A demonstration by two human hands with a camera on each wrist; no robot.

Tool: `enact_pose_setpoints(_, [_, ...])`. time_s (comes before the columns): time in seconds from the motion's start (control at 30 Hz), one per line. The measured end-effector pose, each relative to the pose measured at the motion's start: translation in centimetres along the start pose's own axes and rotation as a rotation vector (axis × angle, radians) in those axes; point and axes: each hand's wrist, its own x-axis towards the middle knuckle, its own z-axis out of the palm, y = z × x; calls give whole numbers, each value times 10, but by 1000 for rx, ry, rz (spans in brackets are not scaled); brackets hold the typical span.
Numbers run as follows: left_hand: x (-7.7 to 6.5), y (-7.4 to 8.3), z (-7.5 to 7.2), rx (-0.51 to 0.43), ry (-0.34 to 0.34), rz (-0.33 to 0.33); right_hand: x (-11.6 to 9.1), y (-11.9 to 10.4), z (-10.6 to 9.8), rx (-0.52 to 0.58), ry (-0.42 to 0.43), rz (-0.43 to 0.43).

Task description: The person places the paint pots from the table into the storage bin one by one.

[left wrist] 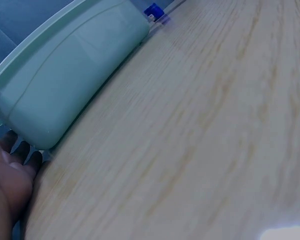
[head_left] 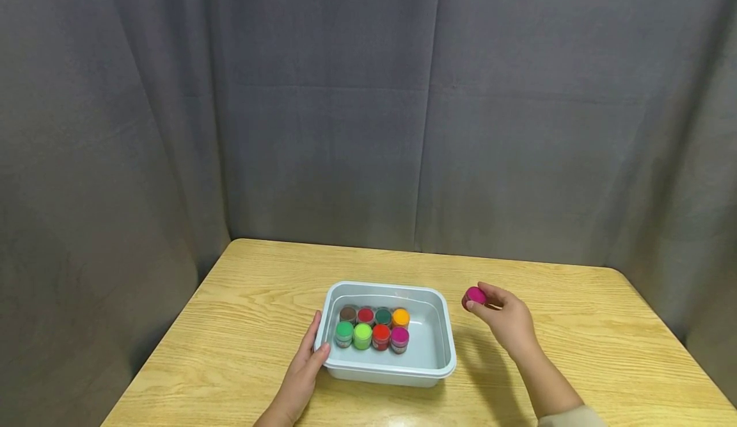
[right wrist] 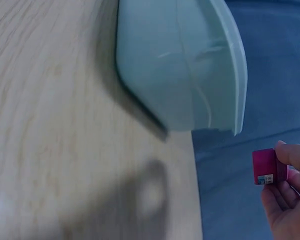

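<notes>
My right hand [head_left: 511, 326] pinches a small magenta jar [head_left: 475, 295] between thumb and fingers, up off the table and to the right of the tub. A barcode sticker shows on the jar's side in the right wrist view. With my left hand [head_left: 302, 368] I grip the left end of a pale plastic tub [head_left: 428, 372], thumb on the rim and fingers along the outer wall. Inside it, small round jars with coloured lids stand upright in two rows toward the left, among them a brown [head_left: 348, 314], an orange [head_left: 400, 317], a lime green [head_left: 363, 335] and a purple one [head_left: 400, 339].
The tub sits on a wood-grain table [head_left: 276, 267] near its middle. Grey curtains [head_left: 322, 158] hang behind the table and at both sides. Past the tub's far end, a small blue thing [left wrist: 154, 11] shows in the left wrist view.
</notes>
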Motion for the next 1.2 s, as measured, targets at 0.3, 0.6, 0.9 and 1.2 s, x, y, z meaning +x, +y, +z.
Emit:
enact_pose_setpoints(0.3, [1,0,0,-22,-3,-8,0,-27,16,36,-57,-49])
enact_pose_setpoints(0.6, [2,0,1,-24,-3,0,-6,-50,43,61,-120,-59])
enact_pose_setpoints(0.9, [1,0,1,12,1,-24,-12,-65,77,83,-196,-112])
enact_pose_setpoints(1.2, [0,-1,1,17,4,-1,-17,-67,104,95,-373,-181])
